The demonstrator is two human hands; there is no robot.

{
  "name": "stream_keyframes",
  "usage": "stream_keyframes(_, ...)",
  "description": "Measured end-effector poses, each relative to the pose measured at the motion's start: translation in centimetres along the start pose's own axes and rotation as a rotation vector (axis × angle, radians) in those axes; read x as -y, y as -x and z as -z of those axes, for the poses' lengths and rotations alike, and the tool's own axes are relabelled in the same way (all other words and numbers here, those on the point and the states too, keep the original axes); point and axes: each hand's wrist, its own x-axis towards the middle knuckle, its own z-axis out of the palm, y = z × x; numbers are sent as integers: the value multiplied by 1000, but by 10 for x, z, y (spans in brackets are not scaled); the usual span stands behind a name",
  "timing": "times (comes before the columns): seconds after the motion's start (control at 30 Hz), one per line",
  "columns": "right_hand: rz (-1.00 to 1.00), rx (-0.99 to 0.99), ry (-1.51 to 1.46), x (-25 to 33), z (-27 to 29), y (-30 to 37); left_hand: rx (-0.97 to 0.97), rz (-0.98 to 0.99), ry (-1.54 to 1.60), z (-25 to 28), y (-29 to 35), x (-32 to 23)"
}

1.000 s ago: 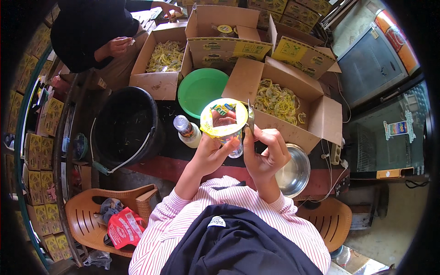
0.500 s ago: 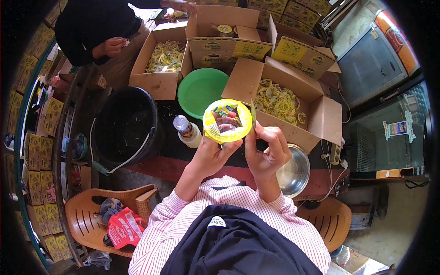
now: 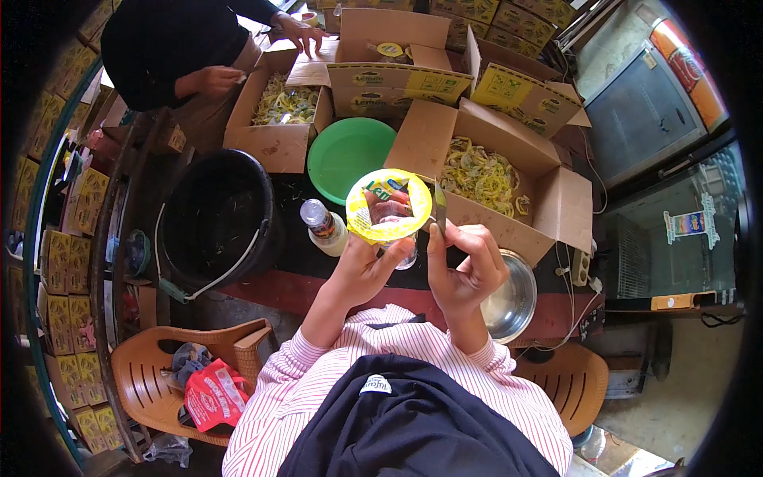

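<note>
My left hand (image 3: pixel 354 274) is wrapped round a clear plastic cup with a yellow printed film lid (image 3: pixel 385 232), tilted toward me. A hole is open in the middle of the film, and reddish-brown shapes show through it; I cannot make out whether these are fingers or contents. Pinched in my right hand (image 3: pixel 467 274) is a small knife, its blade (image 3: pixel 440 208) pointing up close beside the cup's right rim. Whether the blade touches the rim is unclear. Beyond the cup, a cardboard box (image 3: pixel 520 226) holds a heap of thin yellow strips.
Left of the cup stand a capped bottle (image 3: pixel 324 225), a green basin (image 3: pixel 350 159) and a black bucket (image 3: pixel 171 219). A metal bowl (image 3: pixel 520 298) sits right of my right hand. Another person (image 3: pixel 179 52) works at the far left by a second box of strips (image 3: pixel 270 147).
The cup has moved slightly left, and the knife now stands a little apart from its earlier place. The other person's far hand has come down onto a box flap, which now leans over the strips.
</note>
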Motion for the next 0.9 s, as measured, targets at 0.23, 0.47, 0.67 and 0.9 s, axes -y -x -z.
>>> stream_keyframes(0.23, 44, -16, 64, -1, -3, -3, 97, -7, -313, 10, 0, 5)
stream_keyframes(0.47, -107, 46, -76, -6, 3, -9, 149, 32, -258, 11, -1, 0)
stream_keyframes(0.67, -85, 35, -69, -4, 4, -6, 147, 37, -236, 11, -2, 1)
stream_keyframes(0.9, -105, 36, -73, -7, 4, -8, 212, 88, -308, 13, 4, 1)
